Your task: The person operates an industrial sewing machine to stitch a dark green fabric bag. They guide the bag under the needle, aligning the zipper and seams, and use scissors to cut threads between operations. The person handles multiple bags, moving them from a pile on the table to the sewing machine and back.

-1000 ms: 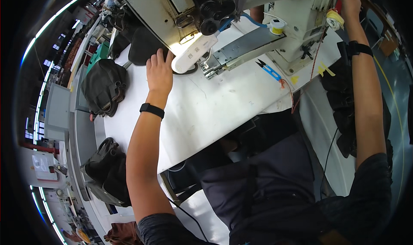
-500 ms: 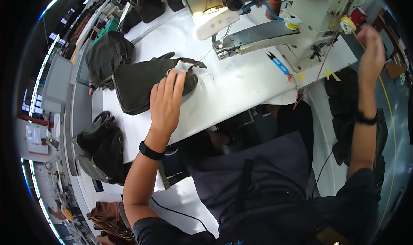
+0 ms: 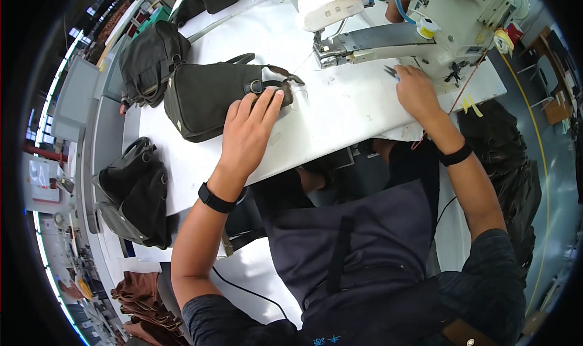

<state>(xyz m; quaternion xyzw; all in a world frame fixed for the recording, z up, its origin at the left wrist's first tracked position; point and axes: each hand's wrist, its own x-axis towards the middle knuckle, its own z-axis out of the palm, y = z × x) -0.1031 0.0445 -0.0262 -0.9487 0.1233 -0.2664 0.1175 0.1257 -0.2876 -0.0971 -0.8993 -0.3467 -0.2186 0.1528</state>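
A dark olive fabric bag (image 3: 209,100) lies on the white sewing table, with a strap and a metal ring at its right end. Over that end rests my left hand (image 3: 250,130), its fingers stretched out on the fabric. Thin thread runs from the bag toward the sewing machine arm (image 3: 379,44). Below that arm, my right hand (image 3: 418,97) is closed around small blue-handled thread snips (image 3: 392,72), whose dark tips point up and left. The palm hides most of the handle.
More dark bags (image 3: 152,60) stand at the table's left, another bag (image 3: 136,191) below them. Thread spools (image 3: 427,28) sit by the machine. A red cord (image 3: 467,82) hangs at the right, near dark piled material (image 3: 501,151). Brown pieces (image 3: 146,303) lie at lower left.
My right hand has come down and left from beside the machine and taken hold of the snips on the table. My left hand stays on the bag, and the bag's end now shows its ring.
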